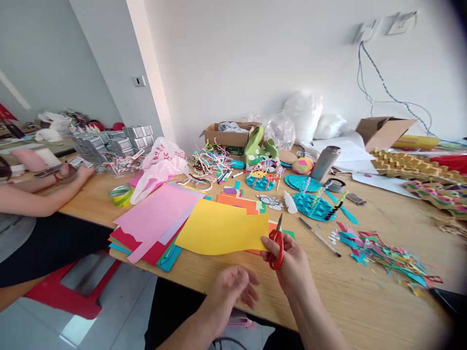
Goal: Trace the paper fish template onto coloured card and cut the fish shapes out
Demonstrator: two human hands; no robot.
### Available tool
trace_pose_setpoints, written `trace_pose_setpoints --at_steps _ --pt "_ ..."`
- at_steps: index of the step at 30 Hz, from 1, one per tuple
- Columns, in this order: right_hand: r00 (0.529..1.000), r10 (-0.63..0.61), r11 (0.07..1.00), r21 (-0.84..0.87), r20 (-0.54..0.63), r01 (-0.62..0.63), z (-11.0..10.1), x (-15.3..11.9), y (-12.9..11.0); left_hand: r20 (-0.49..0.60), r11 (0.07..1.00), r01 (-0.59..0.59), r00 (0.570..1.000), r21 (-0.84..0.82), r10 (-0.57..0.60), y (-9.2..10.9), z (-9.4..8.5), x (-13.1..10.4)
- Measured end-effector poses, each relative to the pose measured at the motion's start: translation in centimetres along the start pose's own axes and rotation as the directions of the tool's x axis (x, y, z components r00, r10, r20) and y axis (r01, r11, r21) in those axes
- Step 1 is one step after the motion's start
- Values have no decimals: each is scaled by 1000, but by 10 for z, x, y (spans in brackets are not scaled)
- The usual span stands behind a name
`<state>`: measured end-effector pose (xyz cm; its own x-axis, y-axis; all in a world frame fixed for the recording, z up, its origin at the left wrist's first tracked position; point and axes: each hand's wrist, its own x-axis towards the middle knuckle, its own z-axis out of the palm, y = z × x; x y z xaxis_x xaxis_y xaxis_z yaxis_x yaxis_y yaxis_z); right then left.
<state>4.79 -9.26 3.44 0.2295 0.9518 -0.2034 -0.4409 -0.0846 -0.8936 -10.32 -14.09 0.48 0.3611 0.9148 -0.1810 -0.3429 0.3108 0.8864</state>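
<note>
My right hand [288, 260] holds red-handled scissors [277, 248], blades pointing up and away, and its thumb side meets the right edge of a yellow paper sheet [222, 227]. Closer to the table's front edge, my left hand [237, 287] has its fingers apart and holds nothing. The yellow sheet overlaps a stack of coloured sheets with pink paper [156, 209] on top. Orange paper [237, 203] shows behind the yellow sheet. A pen [319, 236] lies to the right of the scissors.
Coloured paper scraps [386, 255] lie at the right. Behind are blue craft pieces [314, 206], a metal bottle [326, 164], a cardboard box [229, 134] and yellow-green tape [121, 195]. Another person's arms [44, 197] rest at the left, near stacked grey packs [105, 142].
</note>
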Motion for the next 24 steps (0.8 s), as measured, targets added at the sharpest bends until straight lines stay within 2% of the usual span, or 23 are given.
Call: trace_pose_setpoints --at_steps 2,4,6,8,11,13,16,18,21,24 --pt "1000 -8 1000 21 22 8 3 -10 -6 10 948 65 998 -312 -65 7 2 7" --pt "999 -16 1000 17 37 15 -1 -21 -11 30 861 96 995 -499 -94 17 2 15" --pt "999 -8 1000 -20 33 9 -10 -31 -12 -48 805 50 994 -591 -97 23 2 22" --pt "1000 -10 997 -82 -1 10 -23 -40 -11 -206 803 -22 970 -595 -126 22 3 26" --pt "997 -27 986 -167 -72 15 -41 -48 -4 -382 872 -67 913 -485 -142 12 1 29" --pt "994 -24 980 -199 -103 3 -49 -51 4 -415 927 -115 908 -356 -47 5 -2 30" --pt "992 -18 975 -223 -125 -10 -57 -53 13 -393 978 -207 903 -41 174 3 -8 30" --pt "991 -39 978 -209 -127 11 -58 -49 15 -327 958 -251 901 141 284 8 -10 30" --pt "989 -85 989 -127 -124 70 -57 -35 9 -212 920 -310 908 239 361 20 -13 31" --pt "975 -154 987 -65 -158 146 -51 -19 -4 -197 881 -312 897 355 397 30 -19 31"
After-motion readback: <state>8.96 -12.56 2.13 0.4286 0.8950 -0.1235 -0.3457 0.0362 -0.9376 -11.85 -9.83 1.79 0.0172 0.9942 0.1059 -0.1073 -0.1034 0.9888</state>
